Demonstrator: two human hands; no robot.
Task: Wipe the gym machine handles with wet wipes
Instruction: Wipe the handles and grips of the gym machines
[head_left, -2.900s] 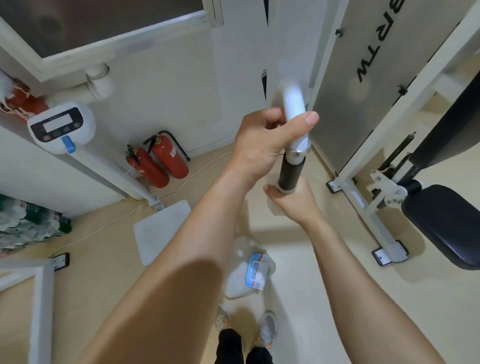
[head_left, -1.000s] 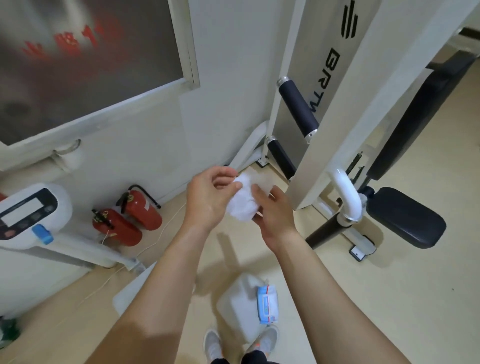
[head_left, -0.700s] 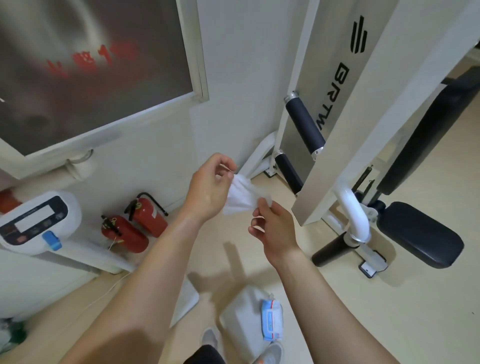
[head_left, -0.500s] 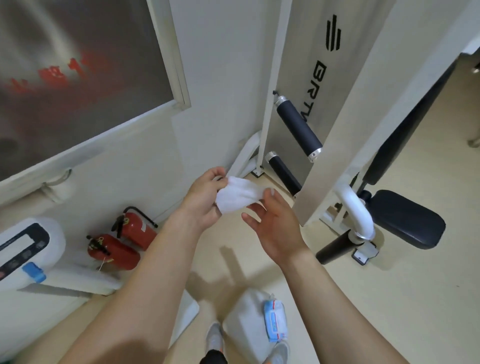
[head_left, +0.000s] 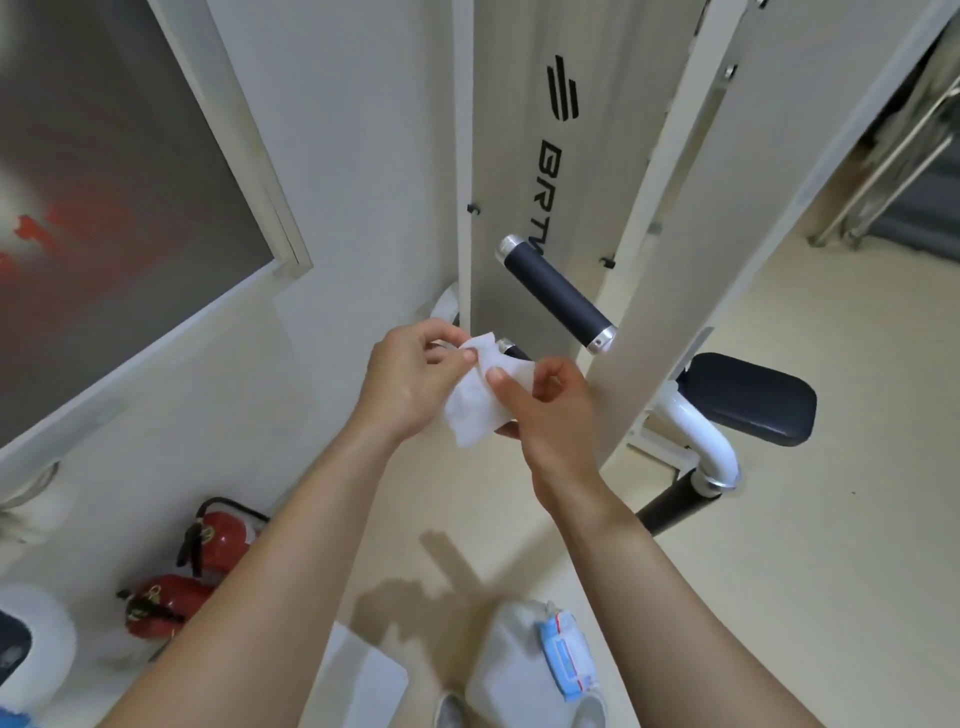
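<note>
Head view: white wet wipe (head_left: 475, 402) pinched between left hand (head_left: 415, 384) and right hand (head_left: 545, 410), both grasping it, held in front of black machine handle (head_left: 553, 293). Wipes pack (head_left: 566, 657) on white jug (head_left: 506, 654) below.

**Even indoor light, soft focus, bent edges**

The room is bright and evenly lit, with no harsh glare. Light seems to fall from above: the arms throw a soft-edged grey shadow (head_left: 415, 597) on the pale floor (head_left: 831, 571) below the hands. The black handle (head_left: 556, 293) above that shadow carries a faint sheen along its length. The whole picture is slightly soft. The window (head_left: 104, 208), up and left of the shadow, is smeared and hazy. Straight frame posts bow and lean towards the edges.
</note>
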